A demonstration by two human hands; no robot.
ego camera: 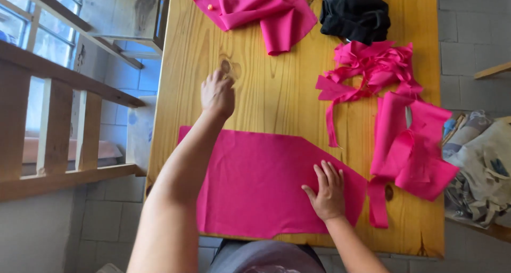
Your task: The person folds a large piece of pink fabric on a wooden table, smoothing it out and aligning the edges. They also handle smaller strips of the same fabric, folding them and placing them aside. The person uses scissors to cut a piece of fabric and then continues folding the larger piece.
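- The wooden table (277, 97) fills the middle of the frame, from the top edge down to the lower part.
- A flat pink cloth piece (255, 182) lies in the lower centre, close to the near edge of the table.
- A folded pink cloth (266, 9) lies at the top centre, and a black cloth (354, 9) just to its right.
- A heap of pink strips and scraps (394, 118) covers the right side of the table.
- The right hand (327, 190) is open and lies flat on the right part of the cloth piece, fingers spread.
- The left hand (217, 94) is above the bare wood in the centre, fingers curled; I cannot tell if it holds something.
- Risk, as I judge it: only one hand presses the cloth, so it could slide or wrinkle, and the scraps at the right edge could fall down.
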